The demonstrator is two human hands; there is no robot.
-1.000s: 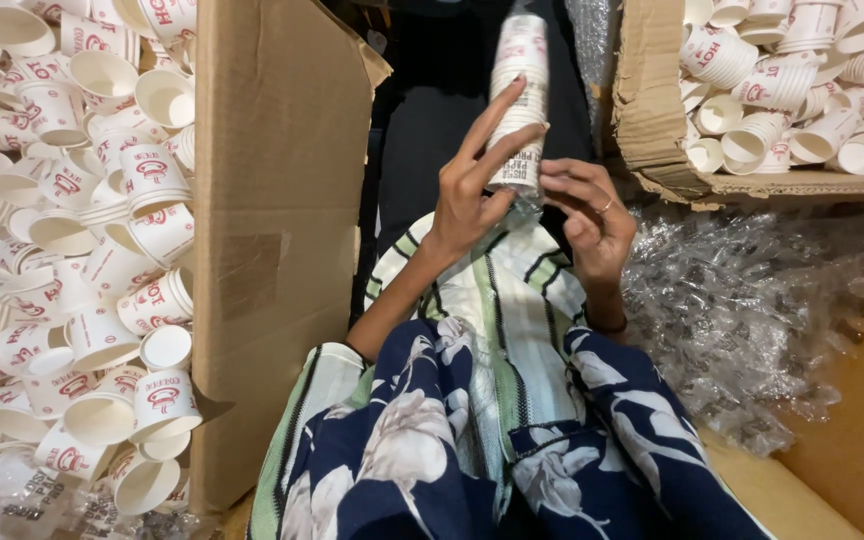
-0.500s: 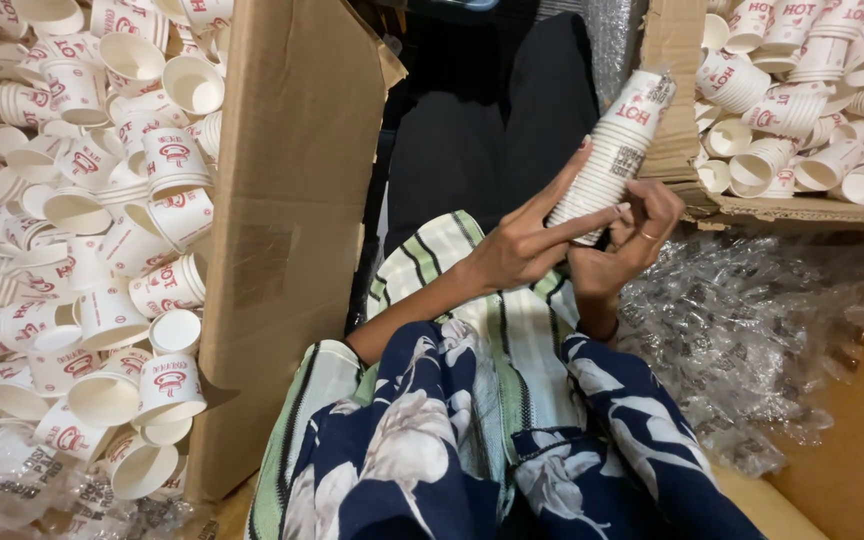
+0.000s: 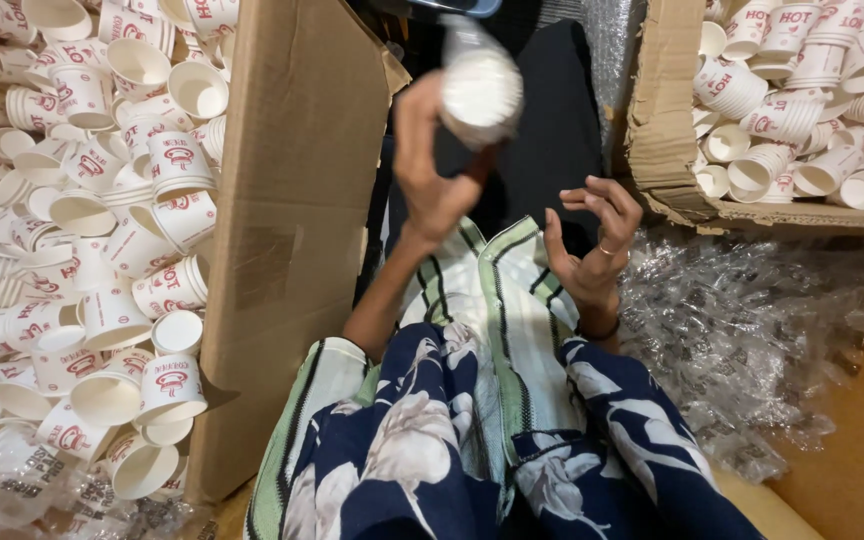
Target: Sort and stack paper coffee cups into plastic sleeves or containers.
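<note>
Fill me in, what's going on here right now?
A seated person's left hand holds up a blurred stack of paper cups, base end toward the camera. The right hand is open beside it, holding nothing. Loose cups fill the cardboard box on the left and another box on the right; clear plastic wrap lies beside the lap.

White paper cups point(image 3: 102, 230) with red print fill the brown cardboard box point(image 3: 292, 250) at nine o'clock, and more white-and-red cups point(image 3: 802, 110) sit in a second brown carton point(image 3: 667, 150) at two o'clock. A white stack of cups point(image 3: 480, 90) shows at twelve o'clock. Below centre, a cloth point(image 3: 502, 320) striped green, white and black meets a navy garment point(image 3: 432, 440) patterned with pale flowers. Clear, glinting plastic wrap point(image 3: 752, 340) lies at four o'clock on an orange-brown floor point(image 3: 862, 440).
</note>
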